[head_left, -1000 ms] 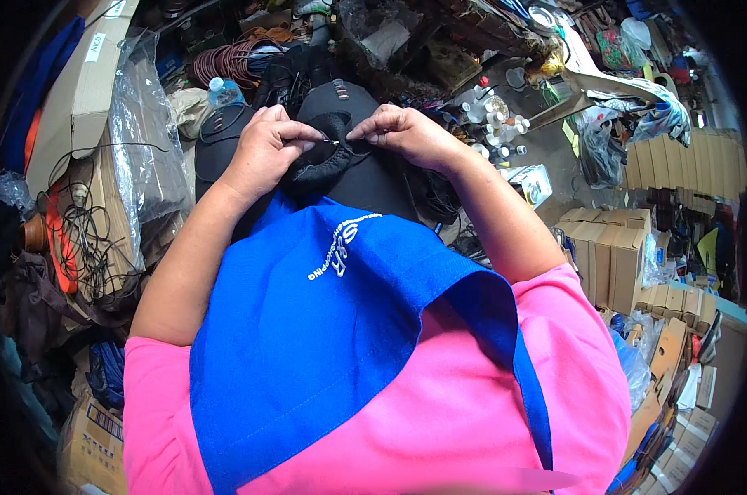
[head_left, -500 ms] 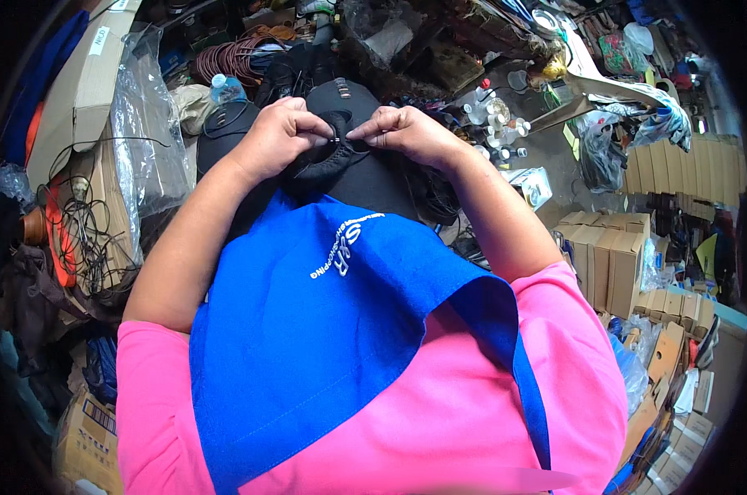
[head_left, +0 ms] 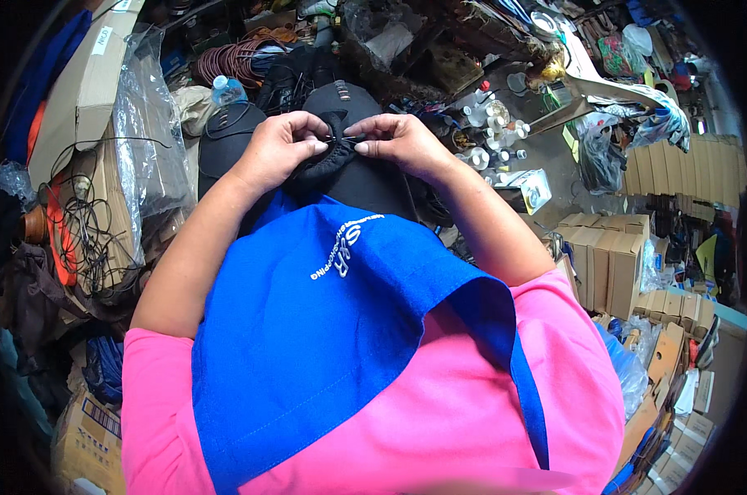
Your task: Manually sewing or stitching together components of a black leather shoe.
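Note:
Over my lap, both hands meet at a soft black padded piece (head_left: 322, 171), perhaps a shoe's collar. My left hand (head_left: 284, 147) is closed in a pinch, thumb against forefinger, on a thin dark strand at the piece's edge. Facing it, my right hand (head_left: 402, 144) also pinches a thin dark strand, the fingertips a small gap from the left ones. The strand is too fine to tell whether it is thread or cord. Black cloth (head_left: 381, 186) covers my legs under the piece. A blue apron (head_left: 307, 330) lies over my front.
At the left are a cardboard sheet (head_left: 76, 99), clear plastic wrap (head_left: 150, 148) and a tangle of black wire (head_left: 93, 223). A water bottle (head_left: 226, 89) stands beyond my left hand. Several small bottles (head_left: 493, 124) crowd the right floor, with stacked cardboard boxes (head_left: 608, 256) nearer.
Both hands have shifted slightly; the thumbs now sit lower, apart from the forefingers' knuckles, with the strands pinched between. The black piece's edge stands up more between them.

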`<state>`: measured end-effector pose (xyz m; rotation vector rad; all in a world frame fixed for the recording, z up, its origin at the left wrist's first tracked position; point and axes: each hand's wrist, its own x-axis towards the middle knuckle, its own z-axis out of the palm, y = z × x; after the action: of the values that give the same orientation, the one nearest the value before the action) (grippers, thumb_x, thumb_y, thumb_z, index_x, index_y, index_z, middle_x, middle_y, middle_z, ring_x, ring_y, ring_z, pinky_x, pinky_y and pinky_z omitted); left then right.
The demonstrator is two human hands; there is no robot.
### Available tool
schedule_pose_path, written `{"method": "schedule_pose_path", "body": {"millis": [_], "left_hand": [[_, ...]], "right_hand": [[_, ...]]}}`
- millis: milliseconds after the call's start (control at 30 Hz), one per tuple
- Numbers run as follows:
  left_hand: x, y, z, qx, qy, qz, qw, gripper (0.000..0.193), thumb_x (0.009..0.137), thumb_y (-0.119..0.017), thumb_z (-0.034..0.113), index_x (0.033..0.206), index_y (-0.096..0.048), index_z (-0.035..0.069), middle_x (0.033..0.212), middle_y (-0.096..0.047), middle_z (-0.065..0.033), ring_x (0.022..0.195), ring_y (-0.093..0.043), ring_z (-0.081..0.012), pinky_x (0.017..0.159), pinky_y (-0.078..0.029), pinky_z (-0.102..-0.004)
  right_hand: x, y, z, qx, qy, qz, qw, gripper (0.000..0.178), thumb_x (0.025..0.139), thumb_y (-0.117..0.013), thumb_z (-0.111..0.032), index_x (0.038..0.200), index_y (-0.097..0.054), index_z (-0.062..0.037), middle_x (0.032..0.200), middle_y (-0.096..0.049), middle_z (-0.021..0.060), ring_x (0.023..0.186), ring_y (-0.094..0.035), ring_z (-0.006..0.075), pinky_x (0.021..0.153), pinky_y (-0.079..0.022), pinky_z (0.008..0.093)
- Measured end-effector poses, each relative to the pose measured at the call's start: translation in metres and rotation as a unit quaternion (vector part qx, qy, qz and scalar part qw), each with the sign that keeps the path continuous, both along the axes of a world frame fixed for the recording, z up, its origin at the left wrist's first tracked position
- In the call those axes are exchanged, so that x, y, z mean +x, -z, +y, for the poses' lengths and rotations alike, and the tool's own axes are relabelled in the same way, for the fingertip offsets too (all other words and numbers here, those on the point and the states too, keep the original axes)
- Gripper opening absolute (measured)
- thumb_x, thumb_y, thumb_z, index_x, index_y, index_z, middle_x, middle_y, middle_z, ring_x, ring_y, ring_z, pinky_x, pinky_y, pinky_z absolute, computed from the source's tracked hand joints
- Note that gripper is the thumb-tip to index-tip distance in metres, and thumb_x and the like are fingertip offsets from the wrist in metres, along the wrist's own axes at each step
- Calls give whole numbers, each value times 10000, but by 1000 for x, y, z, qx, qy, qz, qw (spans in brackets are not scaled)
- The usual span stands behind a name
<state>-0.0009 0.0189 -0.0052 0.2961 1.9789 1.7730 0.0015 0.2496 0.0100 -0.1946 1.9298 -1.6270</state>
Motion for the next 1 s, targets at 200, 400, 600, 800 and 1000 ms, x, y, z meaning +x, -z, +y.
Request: {"method": "schedule_pose_path", "body": {"millis": [200, 400, 600, 800, 1000], "left_hand": [[-3, 7, 11, -31, 4, 31, 999, 148, 771, -675, 18, 907, -617, 30, 800, -583, 31, 740, -535, -41, 680, -440, -196], [-10, -3, 6, -122, 37, 233, 964, 123, 723, -711, 70, 805, -633, 21, 768, -550, -24, 767, -528, -129, 743, -429, -263], [-2, -19, -8, -175, 19, 129, 976, 110, 746, -686, 85, 767, -605, 13, 781, -535, -54, 786, -518, -149, 744, -412, -284], [1, -24, 7, -233, 67, 158, 957, 116, 842, -582, 77, 938, -563, 14, 801, -622, -122, 742, -588, -178, 696, -466, -323], [-2, -28, 7, -249, 89, 205, 942, 122, 848, -584, 100, 940, -576, 21, 809, -620, -178, 730, -612, -260, 682, -473, -345]], "right_hand": [[2, 2, -6, 33, 41, 25, 998, 217, 819, -701, -113, 1016, -662, -29, 840, -637, -21, 774, -558, 45, 711, -460, 207], [-13, 4, -4, 100, -13, 81, 992, 161, 795, -725, -128, 891, -654, -20, 817, -641, 4, 762, -569, 67, 714, -463, 228], [-11, -2, 18, -1, 25, 2, 1000, 141, 778, -743, -142, 821, -662, -34, 827, -634, 6, 791, -577, 88, 730, -464, 241], [-4, 6, 14, 103, -33, 159, 981, 164, 785, -737, -180, 878, -683, -56, 974, -530, 17, 944, -494, 112, 818, -416, 241], [8, -11, 41, 78, -33, 126, 988, 139, 794, -696, -173, 761, -631, -55, 943, -521, 32, 955, -489, 135, 862, -374, 275]]}}
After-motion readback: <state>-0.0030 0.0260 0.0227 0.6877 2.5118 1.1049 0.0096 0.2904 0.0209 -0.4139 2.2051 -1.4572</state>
